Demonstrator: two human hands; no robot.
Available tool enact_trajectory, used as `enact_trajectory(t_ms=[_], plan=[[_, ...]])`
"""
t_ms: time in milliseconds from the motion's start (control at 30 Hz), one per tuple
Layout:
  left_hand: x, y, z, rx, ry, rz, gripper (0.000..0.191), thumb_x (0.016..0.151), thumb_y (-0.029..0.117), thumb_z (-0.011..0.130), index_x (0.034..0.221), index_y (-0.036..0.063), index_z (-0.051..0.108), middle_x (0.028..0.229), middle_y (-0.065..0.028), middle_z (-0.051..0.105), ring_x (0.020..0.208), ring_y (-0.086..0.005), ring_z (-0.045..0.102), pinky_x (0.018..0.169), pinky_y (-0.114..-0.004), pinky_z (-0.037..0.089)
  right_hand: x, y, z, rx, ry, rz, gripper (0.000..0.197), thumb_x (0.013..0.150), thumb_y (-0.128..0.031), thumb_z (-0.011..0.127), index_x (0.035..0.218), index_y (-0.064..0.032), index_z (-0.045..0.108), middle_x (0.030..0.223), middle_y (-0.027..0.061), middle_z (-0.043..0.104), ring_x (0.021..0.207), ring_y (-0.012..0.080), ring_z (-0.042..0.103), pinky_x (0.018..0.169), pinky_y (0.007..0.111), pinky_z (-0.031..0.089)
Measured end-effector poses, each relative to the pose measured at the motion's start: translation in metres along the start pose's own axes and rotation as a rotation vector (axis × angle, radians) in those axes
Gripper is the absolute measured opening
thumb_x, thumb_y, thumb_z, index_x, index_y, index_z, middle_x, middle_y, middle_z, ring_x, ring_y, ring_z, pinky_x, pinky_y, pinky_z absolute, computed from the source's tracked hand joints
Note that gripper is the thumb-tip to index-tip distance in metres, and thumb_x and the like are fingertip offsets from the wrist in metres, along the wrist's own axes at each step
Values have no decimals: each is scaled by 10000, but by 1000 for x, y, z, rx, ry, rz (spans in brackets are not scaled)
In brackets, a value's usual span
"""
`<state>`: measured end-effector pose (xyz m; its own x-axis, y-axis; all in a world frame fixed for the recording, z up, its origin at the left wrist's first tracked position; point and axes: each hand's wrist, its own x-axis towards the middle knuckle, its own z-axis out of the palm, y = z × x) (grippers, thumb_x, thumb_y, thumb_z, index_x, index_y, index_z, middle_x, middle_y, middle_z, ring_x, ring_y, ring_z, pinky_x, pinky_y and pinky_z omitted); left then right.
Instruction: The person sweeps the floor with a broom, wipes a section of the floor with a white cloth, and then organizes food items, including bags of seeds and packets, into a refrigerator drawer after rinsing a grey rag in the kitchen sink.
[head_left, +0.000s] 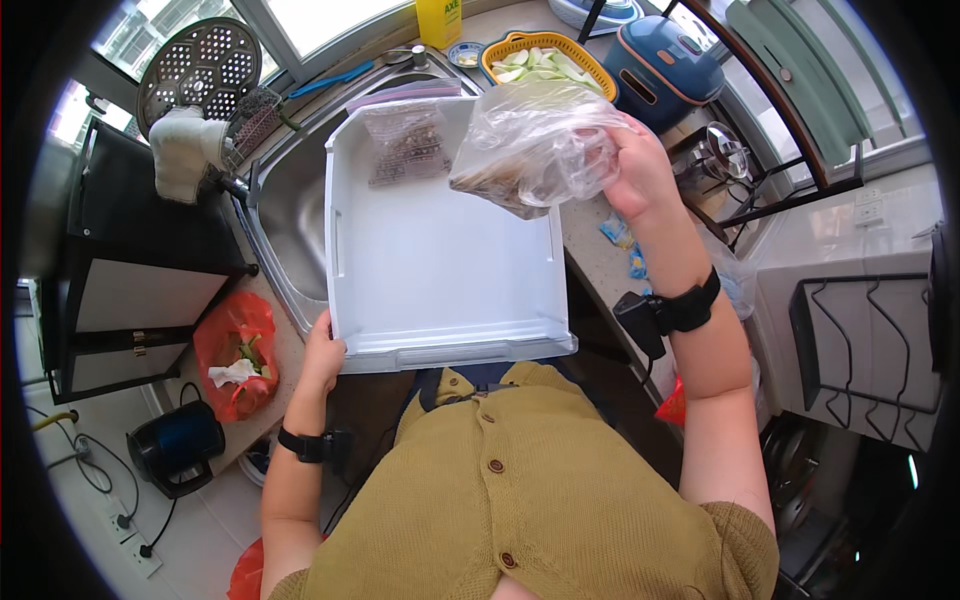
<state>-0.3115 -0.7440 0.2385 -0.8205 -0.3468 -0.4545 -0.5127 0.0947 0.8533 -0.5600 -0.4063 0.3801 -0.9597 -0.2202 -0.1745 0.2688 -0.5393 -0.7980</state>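
A white plastic drawer (450, 262) with a clear front lip rests partly over the sink, its front edge towards my body. My left hand (324, 354) grips its near left corner. Raised above the drawer's far right part, my right hand (637, 165) holds a crumpled clear plastic bag (536, 146) with brownish contents gathered at its bottom corner. Inside the drawer, at the far left, lies a clear zip bag (407, 146) of small dark and pale pieces. I cannot tell what either bag contains. Some of the drawer's far right wall is hidden behind the raised bag.
The steel sink (289, 217) lies under the drawer's left side. Beyond are a yellow basket (551, 56) of pale green slices and a blue rice cooker (664, 71). At left are a red bag (236, 356) with scraps, an electric kettle (176, 448) and a black cabinet (150, 292).
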Motion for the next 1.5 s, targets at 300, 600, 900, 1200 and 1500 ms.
enact_trajectory(t_ms=[300, 600, 900, 1200, 1500], plan=[[-2, -4, -4, -7, -64, -47, 622, 550, -159, 324, 1144, -10, 434, 1066, -92, 526, 1010, -206, 497, 876, -266, 358, 82, 146, 19, -603, 283, -372, 212, 775, -30, 502, 985, -10, 477, 876, 108, 573, 822, 191, 564, 720, 284, 443], [-1, 4, -5, 30, -77, -91, 643, 535, -148, 336, 1157, -10, 426, 1083, -94, 515, 1019, -209, 486, 869, -259, 354, 56, 160, -20, -1806, -221, -371, 465, 719, -144, 557, 1165, -84, 440, 1244, 115, 399, 1136, 276, 410, 898, 507, 358], [-5, -2, -3, 9, -51, -62, 642, 533, -150, 326, 1155, -20, 423, 1074, -95, 521, 1017, -208, 493, 843, -248, 373, -71, -21, -184, -2137, 475, -260, 883, 564, -330, 740, 1305, -187, 283, 1305, 161, 319, 1212, 336, 297, 897, 519, 319], [0, -3, -6, 48, -86, -55, 655, 529, -147, 327, 1163, -12, 422, 1079, -84, 524, 1014, -199, 498, 823, -242, 384, -112, -38, -273, -2189, 593, 443, 944, 596, -244, 740, 1337, -226, 155, 1267, 131, 373, 1218, 286, 302, 933, 579, 262], [-2, -5, -4, 27, -78, -41, 637, 534, -144, 325, 1148, -13, 431, 1064, -85, 529, 1013, -198, 497, 854, -251, 365, -96, -46, -295, -2065, 647, 16, 227, 736, -132, 545, 937, -28, 539, 1000, 196, 532, 938, 370, 508, 784, 406, 427]])
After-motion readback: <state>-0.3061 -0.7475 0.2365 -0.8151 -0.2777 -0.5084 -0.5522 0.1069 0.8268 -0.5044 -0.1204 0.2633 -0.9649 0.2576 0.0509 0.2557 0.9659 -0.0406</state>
